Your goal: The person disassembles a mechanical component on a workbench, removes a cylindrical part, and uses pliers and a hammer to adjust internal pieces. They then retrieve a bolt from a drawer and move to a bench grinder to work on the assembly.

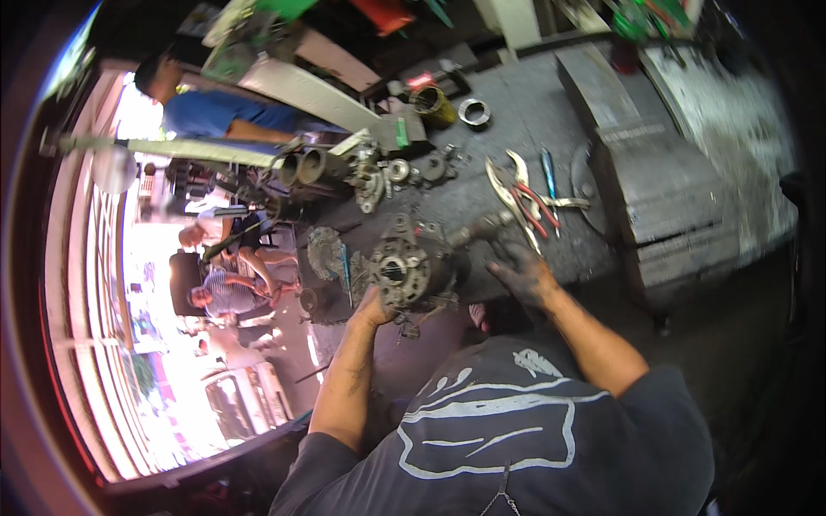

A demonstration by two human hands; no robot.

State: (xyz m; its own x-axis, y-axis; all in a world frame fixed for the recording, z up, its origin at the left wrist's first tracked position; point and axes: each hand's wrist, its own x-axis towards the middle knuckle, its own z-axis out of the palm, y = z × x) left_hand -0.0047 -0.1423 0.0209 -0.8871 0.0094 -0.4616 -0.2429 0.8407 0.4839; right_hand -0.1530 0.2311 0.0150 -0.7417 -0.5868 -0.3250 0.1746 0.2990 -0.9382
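A greasy, round metal housing with slots and a hole in its face, much like an alternator's, stands at the near edge of the workbench. My left hand grips it from the lower left, its fingers mostly hidden behind the housing. To the right, my blackened right hand is over the bench edge with its fingers apart and nothing visible in them. Just beyond that hand lies a dark, stubby cylindrical metal part. Locking pliers, red-handled pliers and a blue-handled screwdriver lie farther up the bench.
A large bench vise fills the right side. Loose metal parts, a yellowish can and a metal ring sit toward the back. Left of the housing are a rag-like clump and a blue tool. Other people are at left.
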